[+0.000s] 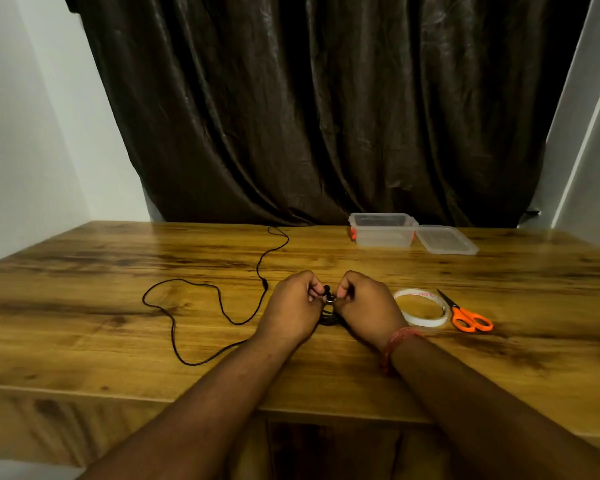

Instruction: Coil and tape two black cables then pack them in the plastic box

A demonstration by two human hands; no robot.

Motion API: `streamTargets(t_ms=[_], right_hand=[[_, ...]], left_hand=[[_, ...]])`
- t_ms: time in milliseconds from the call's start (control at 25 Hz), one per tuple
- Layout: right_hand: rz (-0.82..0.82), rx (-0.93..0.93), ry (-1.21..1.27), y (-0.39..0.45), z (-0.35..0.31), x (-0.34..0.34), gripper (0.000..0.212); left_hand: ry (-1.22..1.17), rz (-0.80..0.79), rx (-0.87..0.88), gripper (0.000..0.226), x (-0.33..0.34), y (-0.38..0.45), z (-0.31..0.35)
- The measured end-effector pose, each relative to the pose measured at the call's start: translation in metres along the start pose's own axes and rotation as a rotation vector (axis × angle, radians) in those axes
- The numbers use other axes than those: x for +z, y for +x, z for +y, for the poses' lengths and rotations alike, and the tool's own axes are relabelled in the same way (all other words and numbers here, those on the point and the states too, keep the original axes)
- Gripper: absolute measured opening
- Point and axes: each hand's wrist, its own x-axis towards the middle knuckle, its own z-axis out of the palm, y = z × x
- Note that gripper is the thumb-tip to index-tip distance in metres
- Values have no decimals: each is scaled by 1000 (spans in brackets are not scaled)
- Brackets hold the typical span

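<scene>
My left hand (291, 306) and my right hand (364, 304) meet at the middle of the wooden table (84, 341), both closed on a small black cable coil (327, 318) with earbud-like ends between the fingers. Most of the coil is hidden by my hands. A long loose black cable (219, 299) winds over the table to the left, reaching toward the far edge. The clear plastic box (381, 230) stands open at the back right, its lid (445, 240) lying beside it. A roll of clear tape (421, 308) lies just right of my right hand.
Orange-handled scissors (468, 317) lie right of the tape roll. A dark curtain (326, 116) hangs behind the table's far edge. White walls flank both sides. The table's front edge runs below my forearms.
</scene>
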Motion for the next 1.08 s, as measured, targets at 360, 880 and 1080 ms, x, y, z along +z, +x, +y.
streamTargets(t_ms=[360, 880, 1080], right_hand=[[-75, -55, 18, 0, -2, -2, 24], [-19, 47, 220, 2, 5, -4, 15], [97, 88, 386, 1, 5, -11, 16]], left_hand=[[78, 10, 42, 22, 0, 2, 0], [73, -41, 57, 32, 4, 2, -1], [-32, 43, 41, 30, -3, 0, 3]])
